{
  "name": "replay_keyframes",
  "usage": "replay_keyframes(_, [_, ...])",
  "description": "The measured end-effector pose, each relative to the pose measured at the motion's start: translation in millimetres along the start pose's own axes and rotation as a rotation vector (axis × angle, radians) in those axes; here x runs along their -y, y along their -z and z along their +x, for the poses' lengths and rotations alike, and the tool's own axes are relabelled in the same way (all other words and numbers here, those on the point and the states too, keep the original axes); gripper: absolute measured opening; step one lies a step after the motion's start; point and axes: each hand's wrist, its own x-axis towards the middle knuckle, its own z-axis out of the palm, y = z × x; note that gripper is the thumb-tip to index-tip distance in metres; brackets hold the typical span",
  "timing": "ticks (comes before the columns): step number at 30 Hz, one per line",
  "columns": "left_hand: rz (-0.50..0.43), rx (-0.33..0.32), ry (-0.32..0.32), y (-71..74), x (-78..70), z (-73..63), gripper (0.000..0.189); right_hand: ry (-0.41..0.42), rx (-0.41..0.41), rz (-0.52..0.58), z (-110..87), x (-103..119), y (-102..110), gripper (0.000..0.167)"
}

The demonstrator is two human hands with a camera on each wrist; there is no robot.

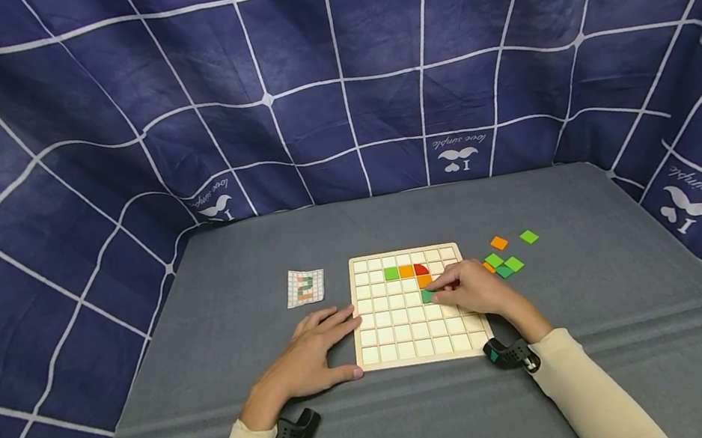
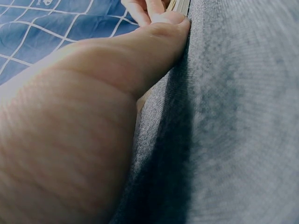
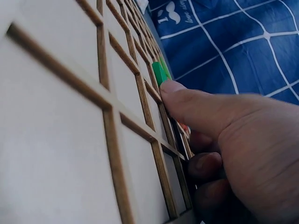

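Observation:
A wooden grid board (image 1: 389, 361) lies on the grey cloth. In its upper rows sit a light green square tile (image 1: 391, 273), an orange tile (image 1: 406, 271) and a red quarter-round tile (image 1: 421, 269), with another orange tile (image 1: 425, 281) below the red one. My right hand (image 1: 476, 289) pinches a dark green square tile (image 1: 427, 297) at the cell just under that orange tile. In the right wrist view the thumb presses the green tile's (image 3: 159, 73) near end, close over the grid. My left hand (image 1: 310, 354) rests with fingers spread, fingertips and thumb at the board's left edge.
A small pattern card (image 1: 304, 287) with a coloured figure on a grid lies left of the board. To the right are several loose tiles, among them an orange one (image 1: 499, 243) and a light green one (image 1: 528, 237). A blue checked curtain (image 1: 389, 107) surrounds the table.

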Motion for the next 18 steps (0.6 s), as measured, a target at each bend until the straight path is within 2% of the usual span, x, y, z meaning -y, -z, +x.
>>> replay_keyframes(6, [0.0,-0.004,-0.004,-0.4,0.9,0.4,0.085,0.103,-0.021,-0.05,1.8,-3.9,0.3,0.017])
replay_keyframes(10, [0.008,-0.005,-0.006,-0.8,1.8,0.5,0.085,0.141,-0.042,-0.08,2.3,-4.0,0.2,0.016])
replay_keyframes(15, [0.008,-0.006,-0.005,-0.9,1.4,0.8,0.085,0.14,-0.052,-0.115,2.4,-2.1,-2.7,0.013])
replay_keyframes(18, [0.007,-0.003,-0.004,-1.0,0.9,0.9,0.085,0.102,-0.056,-0.126,2.6,-0.1,-6.4,0.017])
